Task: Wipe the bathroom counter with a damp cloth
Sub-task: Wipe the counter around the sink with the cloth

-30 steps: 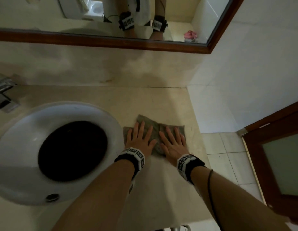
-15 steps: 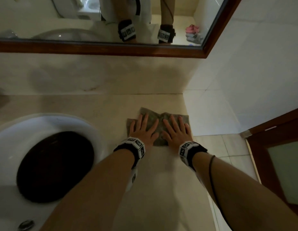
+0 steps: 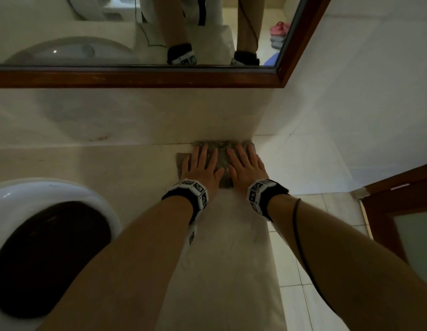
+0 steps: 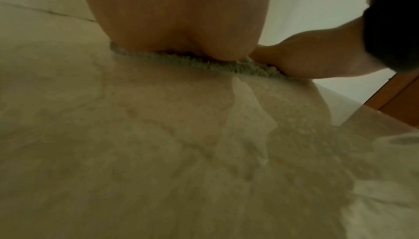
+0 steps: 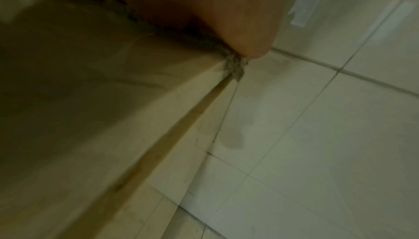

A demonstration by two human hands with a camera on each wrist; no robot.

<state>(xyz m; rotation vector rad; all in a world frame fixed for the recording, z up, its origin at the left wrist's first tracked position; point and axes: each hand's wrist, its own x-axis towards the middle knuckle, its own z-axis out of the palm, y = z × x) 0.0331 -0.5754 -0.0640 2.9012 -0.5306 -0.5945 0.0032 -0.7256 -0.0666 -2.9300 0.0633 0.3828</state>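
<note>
Left hand (image 3: 202, 169): flat, fingers straight and spread, palm pressing down on the left part of the cloth; it grips nothing.
Right hand (image 3: 245, 169): flat in the same way, just beside the left hand with the thumbs nearly meeting, pressing on the right part of the cloth.
Cloth (image 3: 220, 151): grey-green and rumpled, spread under both palms; its far edge, ahead of the fingertips, is bunched against the backsplash (image 3: 136, 115), and a corner sticks out to the left of the left hand.
Cloth edge, left wrist view: the pile of the cloth (image 4: 204, 63) shows just under the heel of the left hand, lying on the counter.
Counter (image 3: 219, 259): pale stone; the strip behind the wrists, toward the person, shows faint smears and, in the left wrist view, what seems a wet sheen.
Done so far, as a judgement: the strip to the right of the basin looks damp from near edge to wall, so this lane is likely covered.
Basin (image 3: 52, 235): well to the left of the left hand, white rim, dark bowl.
Left to do, as a judgement: the counter left of the hands, behind and around the basin, shows no clear wet trace and probably awaits wiping.
Right of the right hand: the counter ends and tiled floor lies below.
</note>
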